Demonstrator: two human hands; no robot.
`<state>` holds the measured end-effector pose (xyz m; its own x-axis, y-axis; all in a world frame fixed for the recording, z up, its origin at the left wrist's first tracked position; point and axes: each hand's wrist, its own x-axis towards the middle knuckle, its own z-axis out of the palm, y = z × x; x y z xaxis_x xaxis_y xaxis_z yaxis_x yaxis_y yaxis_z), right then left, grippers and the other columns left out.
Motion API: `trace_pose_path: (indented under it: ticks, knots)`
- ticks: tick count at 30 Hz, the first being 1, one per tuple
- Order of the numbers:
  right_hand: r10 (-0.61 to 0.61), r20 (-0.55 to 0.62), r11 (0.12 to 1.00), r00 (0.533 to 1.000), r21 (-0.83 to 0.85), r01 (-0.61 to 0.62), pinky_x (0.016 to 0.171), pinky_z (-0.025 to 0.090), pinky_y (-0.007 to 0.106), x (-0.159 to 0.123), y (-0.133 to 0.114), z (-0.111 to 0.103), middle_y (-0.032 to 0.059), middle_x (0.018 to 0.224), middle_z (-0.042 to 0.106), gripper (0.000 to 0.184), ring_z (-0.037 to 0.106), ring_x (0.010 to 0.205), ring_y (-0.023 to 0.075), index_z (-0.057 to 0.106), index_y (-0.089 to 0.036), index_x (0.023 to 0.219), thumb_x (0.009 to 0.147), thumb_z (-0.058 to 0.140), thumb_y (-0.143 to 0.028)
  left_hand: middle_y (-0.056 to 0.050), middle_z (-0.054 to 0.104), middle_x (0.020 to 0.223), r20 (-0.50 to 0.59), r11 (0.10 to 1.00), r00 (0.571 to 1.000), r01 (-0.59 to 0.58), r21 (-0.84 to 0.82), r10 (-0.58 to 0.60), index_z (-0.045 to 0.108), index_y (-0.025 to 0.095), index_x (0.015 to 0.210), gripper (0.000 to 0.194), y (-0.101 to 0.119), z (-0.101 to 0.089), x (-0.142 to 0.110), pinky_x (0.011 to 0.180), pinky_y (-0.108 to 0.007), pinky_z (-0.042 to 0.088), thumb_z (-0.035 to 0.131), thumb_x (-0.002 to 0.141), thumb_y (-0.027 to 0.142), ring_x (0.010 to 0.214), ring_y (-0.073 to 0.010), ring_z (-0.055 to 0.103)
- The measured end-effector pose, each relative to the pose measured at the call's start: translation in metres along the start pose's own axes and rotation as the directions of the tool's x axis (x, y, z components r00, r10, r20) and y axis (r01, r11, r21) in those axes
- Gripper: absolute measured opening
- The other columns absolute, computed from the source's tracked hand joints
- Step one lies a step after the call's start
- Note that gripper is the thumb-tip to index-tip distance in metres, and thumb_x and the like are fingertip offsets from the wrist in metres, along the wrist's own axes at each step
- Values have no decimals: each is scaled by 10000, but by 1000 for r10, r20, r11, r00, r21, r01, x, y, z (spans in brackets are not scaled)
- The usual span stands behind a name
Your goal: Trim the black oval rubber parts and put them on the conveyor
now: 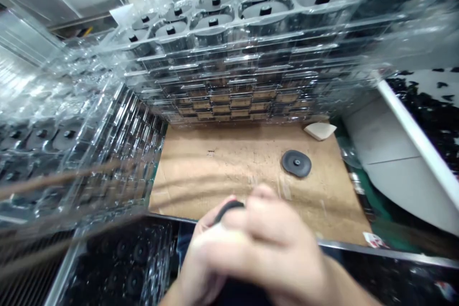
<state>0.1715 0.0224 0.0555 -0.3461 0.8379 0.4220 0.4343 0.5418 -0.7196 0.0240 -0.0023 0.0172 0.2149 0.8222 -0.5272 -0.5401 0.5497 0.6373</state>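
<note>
Both hands meet low in the middle of the view, close to my body. My left hand [201, 260] is closed round a black rubbery disc [229, 205], of which just a curved edge shows above the fingers. Over it lies my right hand [276, 234], its fingers curled against the left hand and the disc; whatever is in its fingers is hidden and smeared by motion. On the cardboard sheet [222, 167], a dark grey oval disc [296, 163] with a small round centre lies apart from both hands.
Stacked clear plastic trays [247, 62] of grey discs with black knobs rise behind the cardboard. More trays [118, 124] stand at the left. A pale wedge-shaped piece [320, 130] lies at the back right. Beyond it, a white bin [416, 114] borders small black parts. Blurred brown strands cross the left foreground.
</note>
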Motion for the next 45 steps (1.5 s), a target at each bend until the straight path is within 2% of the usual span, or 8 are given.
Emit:
trace_pose_path:
  ticks: [7,12,18,22,29,35,40,45]
  knots:
    - [521,31,852,853,-68,-518,694,493,308,-64,62,30,20,884,697,237,633,775,174,665,-256,998,867,468,-245,-41,681,1022,-151,993,988,-55,-103,39,661,286,1007,573,6,-7,14,816,-266,497,812,460,363,984,-223,610]
    - [549,107,836,829,-33,-548,611,517,278,-76,54,38,18,792,701,221,647,695,168,682,-229,951,855,484,-251,-43,661,1047,-124,993,992,-41,-110,27,634,285,1055,558,3,-8,16,753,-216,504,798,521,300,948,-182,609]
    - [351,-296,935,888,74,-346,730,501,268,-14,-3,16,36,939,683,238,633,804,155,627,-188,1046,864,474,-170,-39,694,948,-69,993,998,-12,-114,4,639,250,1032,432,-1,0,10,735,-211,506,750,614,240,839,-149,633]
    - [273,-59,958,960,101,-267,649,504,251,1,-20,18,21,785,686,238,630,689,146,661,-178,947,840,457,-120,-43,692,982,-101,998,995,-10,-65,3,633,236,1040,353,-2,-3,5,788,-243,495,681,691,218,895,-172,629]
    - [219,-218,975,951,10,-222,671,503,265,-3,-13,26,24,819,686,274,626,690,153,631,-201,1004,885,385,-196,-52,706,948,-56,984,992,105,-143,-114,643,232,1045,460,-1,0,4,860,-309,479,753,598,242,946,-217,620]
    - [301,5,949,954,-97,-299,573,487,237,-27,-10,1,4,747,677,250,610,619,138,631,-215,973,855,426,-134,-44,710,977,6,976,992,123,-178,-124,666,239,1006,518,2,-9,3,810,-241,506,805,509,190,912,-196,642]
    - [45,-28,998,999,-40,-46,634,461,266,-9,15,-3,26,793,675,296,599,698,143,659,-198,955,884,384,-112,-45,694,1022,15,979,992,124,-160,-123,615,240,1095,508,2,-7,2,788,-243,515,749,606,205,944,-197,630]
    - [386,-74,922,920,-2,-387,705,464,259,-39,50,21,20,862,657,240,599,775,136,614,-230,1065,884,464,-186,-54,630,1180,121,980,987,128,-155,-110,641,253,1058,514,12,-11,-4,867,-309,482,776,565,299,966,-252,629]
